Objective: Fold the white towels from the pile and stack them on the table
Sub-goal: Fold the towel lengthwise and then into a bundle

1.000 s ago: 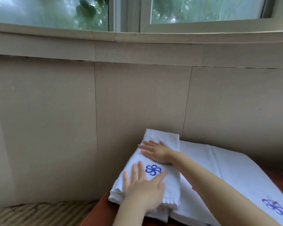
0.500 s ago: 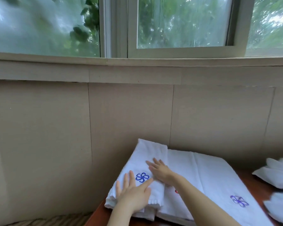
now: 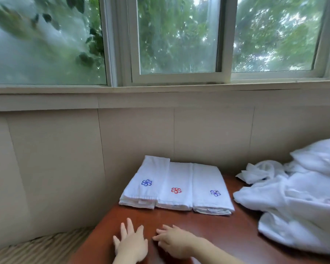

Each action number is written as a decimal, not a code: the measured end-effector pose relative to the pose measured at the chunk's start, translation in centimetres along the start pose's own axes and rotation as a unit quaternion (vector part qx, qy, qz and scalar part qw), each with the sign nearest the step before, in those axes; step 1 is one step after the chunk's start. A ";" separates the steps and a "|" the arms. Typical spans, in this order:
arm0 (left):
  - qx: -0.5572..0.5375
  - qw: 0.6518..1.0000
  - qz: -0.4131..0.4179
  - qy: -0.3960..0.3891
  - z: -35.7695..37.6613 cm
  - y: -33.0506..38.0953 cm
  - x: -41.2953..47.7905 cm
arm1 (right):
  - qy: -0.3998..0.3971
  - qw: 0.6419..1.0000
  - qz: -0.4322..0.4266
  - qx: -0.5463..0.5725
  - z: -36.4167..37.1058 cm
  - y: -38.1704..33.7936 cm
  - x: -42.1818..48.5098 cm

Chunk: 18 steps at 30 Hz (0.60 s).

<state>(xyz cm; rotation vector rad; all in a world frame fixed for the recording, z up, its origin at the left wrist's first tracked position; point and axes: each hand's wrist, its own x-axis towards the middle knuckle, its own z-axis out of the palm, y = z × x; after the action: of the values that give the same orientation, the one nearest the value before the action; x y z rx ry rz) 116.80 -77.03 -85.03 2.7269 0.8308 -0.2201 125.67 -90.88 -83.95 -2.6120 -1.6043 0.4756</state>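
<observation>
Three folded white towels lie side by side at the far edge of the reddish-brown table. The left towel carries a blue flower mark, the middle towel a red one, the right towel a purple one. A loose pile of white towels covers the table's right side. My left hand lies flat over the bare table in front of the folded towels, fingers spread, holding nothing. My right hand hovers just beside it, fingers relaxed and empty.
A beige panelled wall stands directly behind the table, with a window sill and windows above. A striped cushion lies low at the left, beside the table's left edge.
Both hands have come off the blue-marked towel and drawn back toward me over the bare table. The view has risen and swung right, bringing the unfolded pile into sight.
</observation>
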 end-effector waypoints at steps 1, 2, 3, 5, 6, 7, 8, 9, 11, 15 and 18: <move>0.004 1.000 0.008 -0.013 -0.1 0.5 -1.4 | 0.006 1.000 0.013 0.019 0.5 0.1 -2.1; 0.003 1.000 0.018 -0.024 -0.2 1.2 -2.6 | 0.013 0.999 0.027 0.039 0.8 0.5 -4.3; -0.002 0.999 0.031 -0.031 -0.3 2.2 -3.7 | 0.022 0.997 0.044 0.057 1.1 1.3 -6.7; -0.012 0.998 0.056 -0.030 -0.4 4.4 -5.6 | 0.048 0.990 0.093 0.096 1.2 3.3 -11.4; -0.016 0.997 0.070 -0.027 -0.3 5.9 -6.3 | 0.064 0.984 0.124 0.114 1.2 4.6 -13.9; -0.019 0.996 0.087 -0.024 0.1 7.6 -7.0 | 0.086 0.975 0.160 0.130 1.2 6.0 -16.7; -0.022 0.994 0.108 -0.021 0.7 9.6 -7.7 | 0.115 0.963 0.197 0.144 1.2 7.6 -19.5; -0.025 0.991 0.131 -0.020 1.4 12.0 -8.4 | 0.153 0.948 0.232 0.155 1.0 9.5 -22.6; -0.031 0.983 0.178 -0.021 2.7 16.8 -9.7 | 0.235 0.912 0.297 0.158 0.5 13.2 -28.5; -0.036 0.964 0.262 -0.027 4.9 25.9 -12.3 | 0.361 0.817 0.432 0.124 -0.2 19.7 -38.5; -0.049 0.949 0.311 -0.014 6.7 31.6 -13.7 | 0.391 0.746 0.537 0.055 0.8 23.3 -43.9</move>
<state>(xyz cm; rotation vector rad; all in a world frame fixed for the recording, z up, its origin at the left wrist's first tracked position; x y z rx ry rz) 122.93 -111.37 -81.25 2.7219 -0.0523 -0.0774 127.21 -140.26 -78.76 -2.7237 0.2329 -0.4953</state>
